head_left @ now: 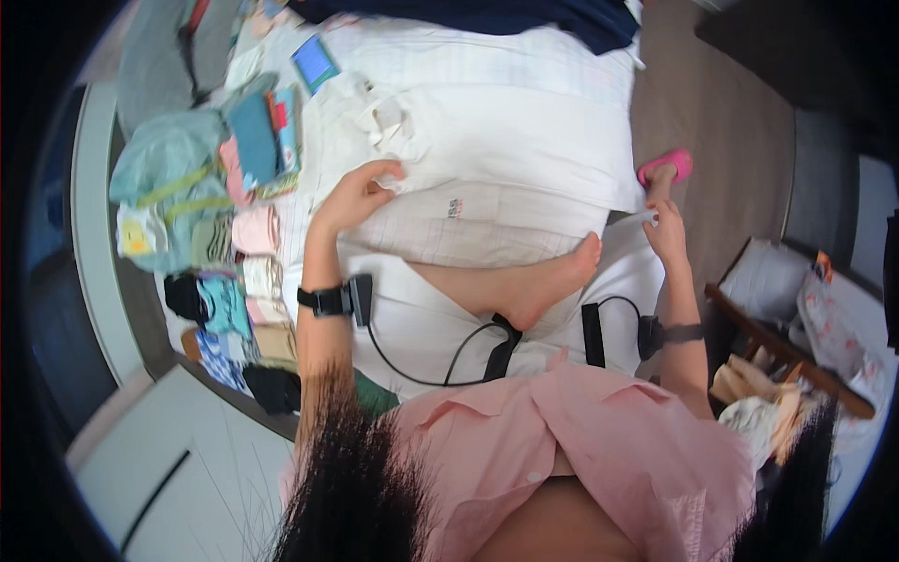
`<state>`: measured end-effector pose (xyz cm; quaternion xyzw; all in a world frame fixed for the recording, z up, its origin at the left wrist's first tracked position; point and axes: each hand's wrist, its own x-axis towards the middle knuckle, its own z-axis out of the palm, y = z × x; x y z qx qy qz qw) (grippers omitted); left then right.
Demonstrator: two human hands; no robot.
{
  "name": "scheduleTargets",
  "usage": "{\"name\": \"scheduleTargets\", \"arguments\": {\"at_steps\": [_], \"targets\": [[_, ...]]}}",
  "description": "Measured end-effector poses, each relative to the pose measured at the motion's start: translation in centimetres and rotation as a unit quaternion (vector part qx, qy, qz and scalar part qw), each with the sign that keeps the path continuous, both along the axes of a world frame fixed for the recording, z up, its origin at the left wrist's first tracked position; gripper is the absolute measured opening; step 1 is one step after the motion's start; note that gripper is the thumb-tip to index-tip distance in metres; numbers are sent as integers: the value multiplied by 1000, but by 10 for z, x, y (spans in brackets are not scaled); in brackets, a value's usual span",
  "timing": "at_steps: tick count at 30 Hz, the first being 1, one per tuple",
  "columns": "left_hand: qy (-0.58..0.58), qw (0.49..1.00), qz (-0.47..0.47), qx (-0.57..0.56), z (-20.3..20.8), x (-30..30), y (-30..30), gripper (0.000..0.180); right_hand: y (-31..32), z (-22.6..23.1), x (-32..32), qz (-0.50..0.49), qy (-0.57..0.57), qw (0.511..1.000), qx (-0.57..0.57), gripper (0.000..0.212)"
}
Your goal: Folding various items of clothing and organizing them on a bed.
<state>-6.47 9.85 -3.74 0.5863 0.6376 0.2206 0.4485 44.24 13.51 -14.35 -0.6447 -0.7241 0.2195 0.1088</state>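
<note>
A white garment (524, 122) lies spread across the bed in front of me, with loose folds at its upper left. I cannot make out its exact kind. At its left edge my left hand (361, 195) rests with fingers curved and thumb apart, near or touching the cloth. On the other side my right hand (667, 229) pinches a corner of the white garment between thumb and fingers. Below it lies a pale checked cloth (478, 229) with dark and red print, partly under my bent bare leg (506, 286).
Folded clothes (257, 229) stand in rows along the bed's left side, beside a pale green bag (169, 159). A blue flat packet (314, 64) lies farther up, below dark navy cloth (487, 14). My other foot wears a pink shoe (667, 167). Cables run from my wrist straps.
</note>
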Motion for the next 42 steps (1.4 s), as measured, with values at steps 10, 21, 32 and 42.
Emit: {"name": "scheduleTargets", "arguments": {"at_steps": [10,21,32,42], "targets": [[-46,952,297,55,-68,-44,39,53,28,85,-290,221,286,932,-36,35],[-320,923,193,-90,-48,-64,40,24,58,69,-402,121,231,962,79,16],[-519,750,408,-26,-84,-92,66,57,-35,83,-401,450,265,848,88,23],[-244,860,426,138,-109,-112,86,28,-73,88,-364,360,213,907,-48,25]]}}
